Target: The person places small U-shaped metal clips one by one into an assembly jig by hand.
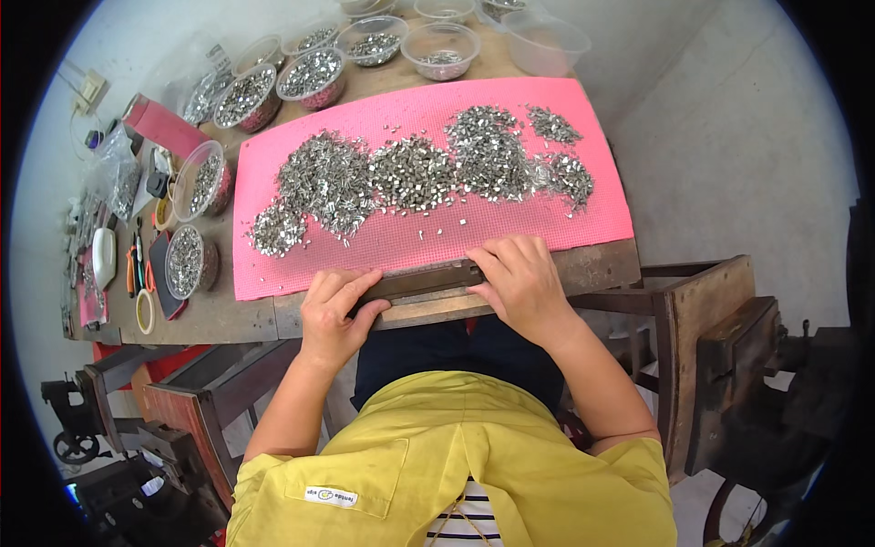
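1. Yellow shirt [437,424] at six o'clock sits nearest my camera.
2. I see the left hand [333,314] with fingers clamped on the nine-o'clock end of a dark bar [419,281]; the right hand [521,281] grips its three-o'clock end.
3. At twelve, silvery metal pieces [415,173] cover the bench's [246,319] pink mat [437,98].

pale walls [720,155] around a wooden workbench [251,319]
a boxy outlet [91,88] sits at upper left; brown wooden stands [682,356] flank the bench, dark metal machinery [775,401] beside them.
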`<action>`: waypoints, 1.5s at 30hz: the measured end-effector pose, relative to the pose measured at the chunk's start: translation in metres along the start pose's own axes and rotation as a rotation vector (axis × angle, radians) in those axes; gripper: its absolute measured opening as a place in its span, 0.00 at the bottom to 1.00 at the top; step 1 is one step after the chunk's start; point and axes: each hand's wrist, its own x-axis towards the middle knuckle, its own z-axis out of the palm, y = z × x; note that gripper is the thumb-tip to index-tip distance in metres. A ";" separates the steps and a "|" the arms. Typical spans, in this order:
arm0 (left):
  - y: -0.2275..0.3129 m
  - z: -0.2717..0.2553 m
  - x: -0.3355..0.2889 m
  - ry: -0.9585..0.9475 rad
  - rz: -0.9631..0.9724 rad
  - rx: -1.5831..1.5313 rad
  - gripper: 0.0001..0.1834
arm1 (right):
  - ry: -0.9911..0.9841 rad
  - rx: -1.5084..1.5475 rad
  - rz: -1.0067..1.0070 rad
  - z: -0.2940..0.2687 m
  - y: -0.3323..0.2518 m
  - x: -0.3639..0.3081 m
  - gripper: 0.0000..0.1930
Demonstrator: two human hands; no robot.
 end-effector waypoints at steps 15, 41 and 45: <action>0.031 0.034 0.046 -0.095 0.303 0.073 0.23 | 0.089 0.018 0.087 -0.003 0.021 -0.029 0.32; -0.021 -0.001 -0.057 0.772 -0.609 -1.334 0.24 | 0.179 -0.061 0.127 0.000 0.021 -0.036 0.29; -0.020 0.002 -0.048 0.848 -0.532 -0.922 0.26 | 0.171 -0.011 0.192 -0.020 0.017 -0.030 0.24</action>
